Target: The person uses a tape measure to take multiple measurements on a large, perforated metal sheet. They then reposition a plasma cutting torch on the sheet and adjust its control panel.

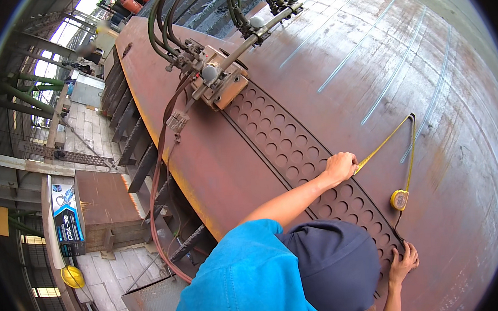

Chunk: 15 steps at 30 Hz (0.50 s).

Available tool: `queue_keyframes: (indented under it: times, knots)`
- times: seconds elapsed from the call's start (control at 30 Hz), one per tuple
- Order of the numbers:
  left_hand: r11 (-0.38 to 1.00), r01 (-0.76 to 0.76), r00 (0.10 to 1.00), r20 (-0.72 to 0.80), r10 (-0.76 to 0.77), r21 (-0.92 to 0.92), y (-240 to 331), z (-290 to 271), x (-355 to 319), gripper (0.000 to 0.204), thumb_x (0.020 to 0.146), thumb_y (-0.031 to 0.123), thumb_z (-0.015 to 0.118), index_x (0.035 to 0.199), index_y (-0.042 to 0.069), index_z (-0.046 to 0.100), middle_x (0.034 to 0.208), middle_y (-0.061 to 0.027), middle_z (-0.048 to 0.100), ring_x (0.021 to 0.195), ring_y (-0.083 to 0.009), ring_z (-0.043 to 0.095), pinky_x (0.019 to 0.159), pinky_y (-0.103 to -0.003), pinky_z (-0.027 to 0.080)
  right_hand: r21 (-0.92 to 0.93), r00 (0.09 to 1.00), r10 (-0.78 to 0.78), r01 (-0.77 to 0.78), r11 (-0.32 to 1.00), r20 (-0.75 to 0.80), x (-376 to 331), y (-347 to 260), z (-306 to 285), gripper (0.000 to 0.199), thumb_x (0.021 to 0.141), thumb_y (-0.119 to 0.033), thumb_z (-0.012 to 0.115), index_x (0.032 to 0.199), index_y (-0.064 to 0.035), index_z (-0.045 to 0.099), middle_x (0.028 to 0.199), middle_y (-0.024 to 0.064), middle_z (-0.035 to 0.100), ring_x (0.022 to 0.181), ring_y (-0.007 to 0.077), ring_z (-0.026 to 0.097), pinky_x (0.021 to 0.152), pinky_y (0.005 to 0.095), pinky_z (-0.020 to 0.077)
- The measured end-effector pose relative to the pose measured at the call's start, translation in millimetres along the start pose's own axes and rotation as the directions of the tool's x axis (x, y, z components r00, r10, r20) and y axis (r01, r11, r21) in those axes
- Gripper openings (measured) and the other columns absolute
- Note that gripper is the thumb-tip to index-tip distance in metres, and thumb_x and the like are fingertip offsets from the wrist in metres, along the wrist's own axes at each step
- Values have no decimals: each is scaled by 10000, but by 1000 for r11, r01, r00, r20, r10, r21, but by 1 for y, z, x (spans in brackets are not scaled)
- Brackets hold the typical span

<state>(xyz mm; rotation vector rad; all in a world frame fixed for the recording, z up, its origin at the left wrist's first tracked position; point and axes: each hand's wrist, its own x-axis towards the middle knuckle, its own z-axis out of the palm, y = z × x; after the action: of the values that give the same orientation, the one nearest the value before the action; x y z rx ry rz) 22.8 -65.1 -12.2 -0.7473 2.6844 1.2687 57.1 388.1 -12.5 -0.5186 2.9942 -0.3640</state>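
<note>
Dark cap (334, 265) closest; co-worker's left hand (340, 168) probably pinched the tape measure blade (383, 144) beside the perforated track (288, 137). Chalk lines (362, 41) beyond it were done, rest unclear. Wearer's hands weren't visible, couldn't tell their grip.

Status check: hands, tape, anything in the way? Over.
Own hands out of view. Co-worker's one hand at blade end of yellow tape measure; other hand at edge of perforated track. Dark cap hides part of track.
</note>
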Motion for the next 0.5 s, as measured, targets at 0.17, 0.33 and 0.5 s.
queue_keyframes:
  times: [0.17, 0.33, 0.5]
  knots:
    - [999, 11, 1000, -9, -11, 46, -8, -9, 0, 187, 853, 236, 759, 947, 79, 799, 882, -166, 769, 860, -369, 747, 779, -481, 588, -44, 996, 83, -84, 995, -34, -3, -18, 6, 415, 908, -334, 777, 1283, -170, 707, 1260, 16, 668, 1269, 237, 556, 1117, 499, 286]
    - [996, -33, 999, -4, 34, 83, 17, -12, 3, 258, 861, 253, 675, 1016, 86, 798, 948, -192, 753, 916, -391, 736, 813, -493, 581, -47, 981, 47, -57, 997, -189, 12, -24, -6, 335, 882, -352, 795, 1178, -196, 779, 1159, -18, 712, 1196, 215, 593, 1096, 461, 305]
    - [990, 89, 994, 55, -96, 112, -4, 4, 12, 287, 908, 357, 739, 1067, 127, 803, 985, -111, 793, 948, -307, 761, 819, -435, 585, -32, 983, 57, -63, 997, -175, 22, -25, -2, 295, 873, -315, 798, 1149, -213, 772, 1127, -38, 692, 1167, 209, 579, 1081, 493, 279]
